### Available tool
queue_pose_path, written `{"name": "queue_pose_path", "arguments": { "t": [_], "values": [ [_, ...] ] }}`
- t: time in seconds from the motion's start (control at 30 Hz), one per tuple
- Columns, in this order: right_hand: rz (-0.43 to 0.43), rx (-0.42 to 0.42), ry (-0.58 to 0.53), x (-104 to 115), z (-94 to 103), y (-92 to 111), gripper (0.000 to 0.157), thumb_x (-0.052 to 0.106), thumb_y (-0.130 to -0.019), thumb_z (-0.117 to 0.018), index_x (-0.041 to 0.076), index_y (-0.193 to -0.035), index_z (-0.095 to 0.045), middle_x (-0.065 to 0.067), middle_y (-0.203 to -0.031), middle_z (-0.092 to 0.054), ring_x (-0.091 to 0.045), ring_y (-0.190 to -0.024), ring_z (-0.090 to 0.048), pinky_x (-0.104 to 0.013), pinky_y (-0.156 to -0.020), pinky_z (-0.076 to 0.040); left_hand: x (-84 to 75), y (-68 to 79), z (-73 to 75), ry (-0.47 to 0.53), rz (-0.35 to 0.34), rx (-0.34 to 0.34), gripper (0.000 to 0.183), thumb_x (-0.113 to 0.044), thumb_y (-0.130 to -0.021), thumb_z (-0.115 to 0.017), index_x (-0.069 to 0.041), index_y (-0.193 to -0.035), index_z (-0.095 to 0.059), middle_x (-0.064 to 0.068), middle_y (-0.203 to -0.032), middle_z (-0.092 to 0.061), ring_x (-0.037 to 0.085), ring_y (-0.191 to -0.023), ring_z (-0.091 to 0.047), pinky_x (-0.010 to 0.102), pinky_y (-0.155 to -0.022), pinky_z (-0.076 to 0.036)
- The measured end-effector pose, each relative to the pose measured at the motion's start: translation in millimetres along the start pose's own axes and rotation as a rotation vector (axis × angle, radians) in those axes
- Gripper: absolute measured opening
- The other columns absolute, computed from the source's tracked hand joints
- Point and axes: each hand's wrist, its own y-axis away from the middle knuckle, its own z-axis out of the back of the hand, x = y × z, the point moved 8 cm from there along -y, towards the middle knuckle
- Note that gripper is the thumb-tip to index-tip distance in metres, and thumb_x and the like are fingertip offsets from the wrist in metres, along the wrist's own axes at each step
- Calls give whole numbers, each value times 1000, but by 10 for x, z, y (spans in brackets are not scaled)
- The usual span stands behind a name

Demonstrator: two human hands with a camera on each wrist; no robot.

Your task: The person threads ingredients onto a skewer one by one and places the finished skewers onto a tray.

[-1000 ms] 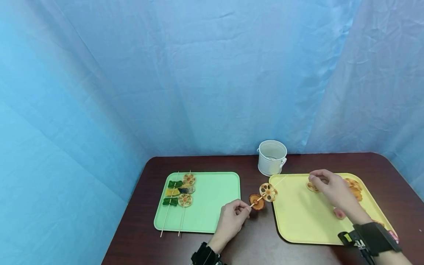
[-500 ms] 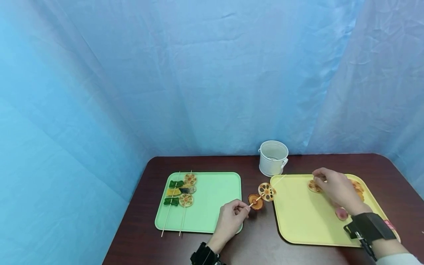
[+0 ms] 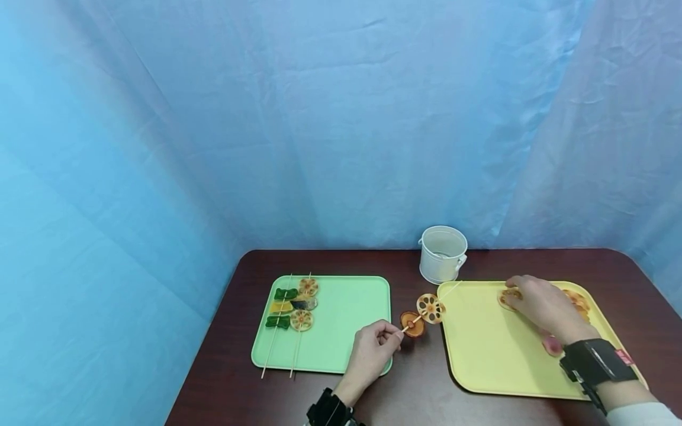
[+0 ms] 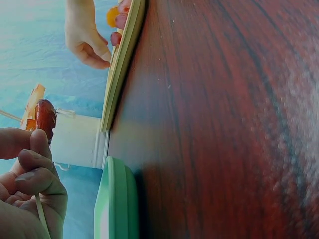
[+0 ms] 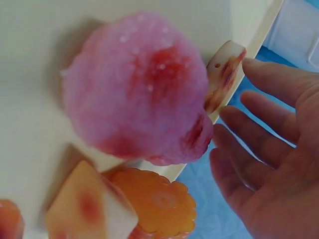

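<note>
My left hand (image 3: 373,352) pinches a thin wooden skewer (image 3: 453,288) near its lower end, just below the food. A brown mushroom piece (image 3: 412,325) and a lotus root slice (image 3: 430,309) are threaded on it, and its tip points up to the right. My right hand (image 3: 546,310) reaches over the yellow tray (image 3: 490,367). Its fingers are loosely bent around another lotus root slice (image 5: 225,74) at the tray's far part. In the right wrist view the thumb tip is at that slice's edge, with the other fingers apart from it.
On the green tray (image 3: 351,307) at left lie two loaded skewers, with green pepper (image 3: 278,322), lotus root and other pieces. A white bucket (image 3: 442,254) stands behind. A pink meat piece (image 5: 139,89), an orange flower-edged slice (image 5: 159,199) and more food lie on the yellow tray.
My right hand has lowered slightly and moved a little right, its fingertips now around the lotus root slice on the yellow tray. The left hand holds the skewer as before.
</note>
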Motion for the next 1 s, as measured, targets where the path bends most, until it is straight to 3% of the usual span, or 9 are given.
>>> {"name": "queue_pose_path", "arguments": {
  "t": [0.43,0.73,1.0],
  "values": [
    [4,60,83,-14,-24,-3,45,28,-84,-71,-4,-115,-66,-20,-105,-66,-40,-94,-61,-52,-70,-47,19,-4,-6,5,14,-1,19,-22,-91,-64,-5,-87,-71,-4,-67,-64,3,-49,-49,16,-46,-36],
    [27,-7,92,53,26,30,35,27,-83,-70,1,-105,-70,-14,-96,-60,-32,-80,-59,-52,-61,-44,38,-3,-16,3,32,-4,18,-21,-90,-64,-5,-86,-71,6,-70,-67,2,-49,-49,15,-46,-35],
    [27,-16,40,103,15,84,26,27,-83,-71,7,-98,-65,-6,-89,-59,-24,-75,-57,-45,-63,-45,38,-7,-14,8,32,-11,16,-21,-90,-65,-7,-85,-71,2,-69,-66,3,-50,-50,16,-46,-37]
  ]
}}
